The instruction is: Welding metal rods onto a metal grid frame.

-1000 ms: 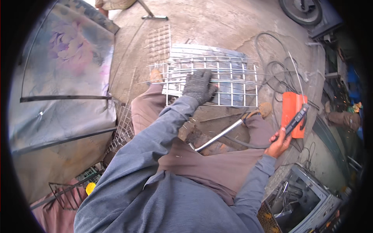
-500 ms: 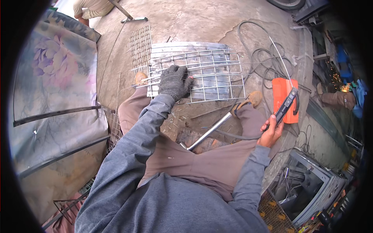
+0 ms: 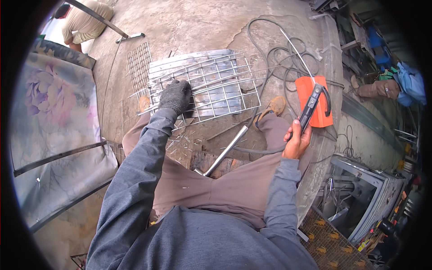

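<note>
My left hand (image 3: 176,96), in a dark grey knit glove, closes on the left part of a welded wire grid (image 3: 225,88). The grid lies slightly askew over a flat pale metal sheet (image 3: 215,57), and loose rods run across it. My bare right hand (image 3: 298,140) grips a black welding electrode holder (image 3: 310,106). A long thin electrode (image 3: 294,49) points up and away from its jaws, apart from the grid. Just past that hand lies an orange welding hand shield (image 3: 320,118) with a black handle, partly behind the holder.
A smaller mesh piece (image 3: 139,60) lies beyond the grid. Grey cable (image 3: 283,74) coils at far right. Between my legs are a metal tube (image 3: 227,150) and a wooden board (image 3: 225,167). One person (image 3: 87,22) crouches far left; another's leg (image 3: 378,89) shows at right.
The view has shifted right. My left hand's fingers have curled tighter on the grid, which has turned a little anticlockwise. Sparks at the far right no longer show. My right hand still holds the electrode holder.
</note>
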`<state>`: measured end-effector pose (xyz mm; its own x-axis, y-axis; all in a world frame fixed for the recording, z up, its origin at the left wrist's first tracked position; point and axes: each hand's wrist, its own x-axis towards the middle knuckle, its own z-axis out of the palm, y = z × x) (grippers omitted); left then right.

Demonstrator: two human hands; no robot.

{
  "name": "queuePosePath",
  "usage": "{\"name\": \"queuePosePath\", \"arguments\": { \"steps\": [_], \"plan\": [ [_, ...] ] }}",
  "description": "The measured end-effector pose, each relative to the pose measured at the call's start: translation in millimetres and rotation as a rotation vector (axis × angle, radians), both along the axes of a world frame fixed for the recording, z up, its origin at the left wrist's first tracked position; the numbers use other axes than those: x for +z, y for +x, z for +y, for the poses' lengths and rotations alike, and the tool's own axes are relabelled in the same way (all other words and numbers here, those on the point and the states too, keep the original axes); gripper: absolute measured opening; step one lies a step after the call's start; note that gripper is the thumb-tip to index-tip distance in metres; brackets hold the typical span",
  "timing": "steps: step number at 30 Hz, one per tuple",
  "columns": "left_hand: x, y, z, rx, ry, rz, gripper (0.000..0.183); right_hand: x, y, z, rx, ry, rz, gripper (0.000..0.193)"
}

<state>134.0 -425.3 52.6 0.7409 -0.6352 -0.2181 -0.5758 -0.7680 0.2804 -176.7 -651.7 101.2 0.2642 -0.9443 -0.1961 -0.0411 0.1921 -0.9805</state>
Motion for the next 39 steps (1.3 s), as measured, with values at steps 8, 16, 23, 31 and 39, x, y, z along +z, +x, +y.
{"name": "queuePosePath", "arguments": {
  "steps": [8,16,23,31,39],
  "plan": [
    [5,4,-10,-0.067,0.132,-0.030,0.025,3,-1,-2,-0.016,0.020,-0.039,0.023],
    [11,4,-11,-0.052,0.127,0.070,0.024,7,0,-2,-0.036,0.034,-0.066,0.019],
    [5,-1,-2,-0.129,0.082,-0.069,0.020,6,1,0,-0.025,0.048,-0.079,0.020],
    [-2,-5,0,-0.133,-0.051,-0.001,0.021,7,-1,-4,-0.023,0.047,-0.088,0.020],
    [6,-3,-5,-0.159,0.065,-0.014,0.023,8,-4,-6,-0.038,0.051,-0.094,0.022]
  ]
}}
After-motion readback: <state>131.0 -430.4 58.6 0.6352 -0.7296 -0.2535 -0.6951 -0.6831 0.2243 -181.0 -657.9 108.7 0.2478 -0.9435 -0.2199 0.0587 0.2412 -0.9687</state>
